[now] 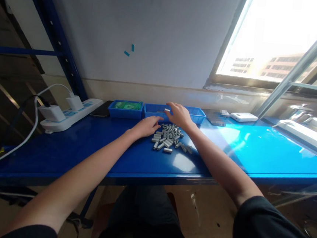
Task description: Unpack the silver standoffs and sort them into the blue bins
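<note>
A pile of several small grey metal pieces (169, 137) lies on the blue table (116, 156). My left hand (147, 126) rests on the table just left of the pile, fingers curled together toward it; what they hold, if anything, is hidden. My right hand (178, 115) reaches over the rim of a blue tray (197, 116) behind the pile and pinches one small grey piece (167, 110) at its fingertips. A second blue tray (126, 110) to the left holds green material.
A white power strip (70, 116) with plugged chargers and cables sits at the table's left. A white box (243, 117) and a dark phone (101, 110) lie near the back wall. A window frame stands at right, blue shelving at left.
</note>
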Motion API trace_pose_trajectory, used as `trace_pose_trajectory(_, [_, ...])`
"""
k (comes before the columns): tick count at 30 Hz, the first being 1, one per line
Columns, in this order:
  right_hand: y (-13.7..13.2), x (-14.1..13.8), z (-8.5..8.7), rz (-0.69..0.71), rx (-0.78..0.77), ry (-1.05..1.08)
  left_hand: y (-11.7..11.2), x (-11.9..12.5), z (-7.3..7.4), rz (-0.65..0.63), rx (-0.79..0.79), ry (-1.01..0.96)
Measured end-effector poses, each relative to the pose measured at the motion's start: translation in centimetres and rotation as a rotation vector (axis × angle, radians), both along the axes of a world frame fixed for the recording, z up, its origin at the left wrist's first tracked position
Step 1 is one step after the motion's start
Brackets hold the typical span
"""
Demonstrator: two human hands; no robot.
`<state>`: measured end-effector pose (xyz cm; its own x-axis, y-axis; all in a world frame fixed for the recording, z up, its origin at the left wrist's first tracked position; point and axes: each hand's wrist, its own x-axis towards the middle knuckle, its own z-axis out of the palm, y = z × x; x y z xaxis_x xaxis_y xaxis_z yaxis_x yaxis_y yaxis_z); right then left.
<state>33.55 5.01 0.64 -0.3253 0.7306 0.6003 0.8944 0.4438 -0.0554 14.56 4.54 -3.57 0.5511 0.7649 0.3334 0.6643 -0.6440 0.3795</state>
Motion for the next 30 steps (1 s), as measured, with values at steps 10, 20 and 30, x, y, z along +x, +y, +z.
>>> trace_pose_trajectory(10, [-2.8, -0.5, -0.6, 0.308, -0.104, 0.012, -0.2, -0.2, -0.4, 0.086, -0.081, -0.231])
trace_pose_trajectory(20, [-4.1, -2.4, -0.1, 0.431, -0.061, 0.093, -1.9, -0.7, 1.4, -0.041, -0.430, -0.714])
trace_pose_trajectory(30, [-0.6, 4.4, 0.8, -0.129, 0.192, 0.282, -0.5, 0.2, 0.8, -0.091, 0.006, -0.005])
